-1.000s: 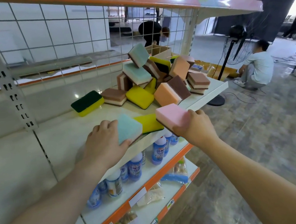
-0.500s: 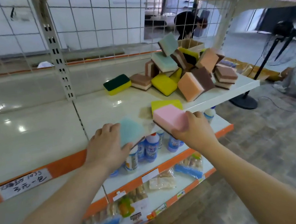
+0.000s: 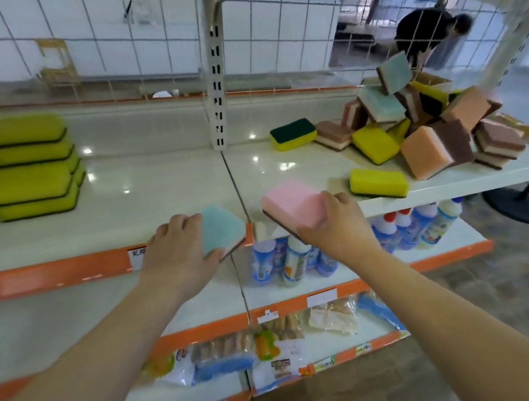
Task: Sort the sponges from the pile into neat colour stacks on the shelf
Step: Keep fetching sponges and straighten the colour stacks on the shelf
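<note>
Both hands leftward, sponges still gripped.

No legible text found. A white price tag (image 3: 137, 255) on the orange front edge of the sponge shelf (image 3: 43, 275) carries handwriting, partly covered and too blurred to read. Labels on the bottles (image 3: 295, 264) and printed tags on the lower shelf edges are likewise unreadable.

Both hands w/ sponges moved left along shelf (image 3: 151, 197); yellow stack (image 3: 27, 168) now in view
</note>
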Available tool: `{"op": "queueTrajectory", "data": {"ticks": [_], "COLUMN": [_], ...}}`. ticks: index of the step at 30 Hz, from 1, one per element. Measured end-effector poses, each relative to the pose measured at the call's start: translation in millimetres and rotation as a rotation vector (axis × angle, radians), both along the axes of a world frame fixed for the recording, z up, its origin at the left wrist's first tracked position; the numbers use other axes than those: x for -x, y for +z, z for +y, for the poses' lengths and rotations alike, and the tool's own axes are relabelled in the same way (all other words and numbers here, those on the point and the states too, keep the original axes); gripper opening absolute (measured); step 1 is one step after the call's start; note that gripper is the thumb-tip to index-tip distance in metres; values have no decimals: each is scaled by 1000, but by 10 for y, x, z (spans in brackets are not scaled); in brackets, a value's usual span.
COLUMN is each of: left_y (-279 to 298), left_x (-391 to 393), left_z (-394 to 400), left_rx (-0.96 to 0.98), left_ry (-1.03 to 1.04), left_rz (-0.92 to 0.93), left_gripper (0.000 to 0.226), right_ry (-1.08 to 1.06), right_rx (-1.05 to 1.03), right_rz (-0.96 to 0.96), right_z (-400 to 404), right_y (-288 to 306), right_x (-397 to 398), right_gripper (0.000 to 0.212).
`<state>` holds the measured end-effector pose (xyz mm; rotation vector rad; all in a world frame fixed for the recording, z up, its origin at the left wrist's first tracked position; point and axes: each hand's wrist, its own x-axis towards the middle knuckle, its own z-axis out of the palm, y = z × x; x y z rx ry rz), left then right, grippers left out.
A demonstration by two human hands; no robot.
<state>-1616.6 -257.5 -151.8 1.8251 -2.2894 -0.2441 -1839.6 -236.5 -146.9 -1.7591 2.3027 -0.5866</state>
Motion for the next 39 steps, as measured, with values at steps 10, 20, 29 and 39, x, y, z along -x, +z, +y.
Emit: {"op": "queueTrajectory", "data": {"ticks": [10, 20, 29, 39], "left_y": [80, 50, 37, 73], "left_x": [-1230, -2509, -3284, -3830], "left_z": [138, 384, 549, 684], "left_rx": [41, -19, -24, -72], "left_ry": [52, 108, 171, 349], "left_rz": [-33, 11, 4, -43], "left_gripper": [63, 72, 77, 75], "right_ry": [211, 348, 450, 606], "right_rx": [-26, 2, -14, -81], "right_rz": [4, 6, 9, 41], "right_z": [-46, 10, 51, -132], "right_y": [126, 132, 166, 144], "right_x": [-1180, -2422, -3207, -3853], "right_gripper": [69, 65, 65, 75]}}
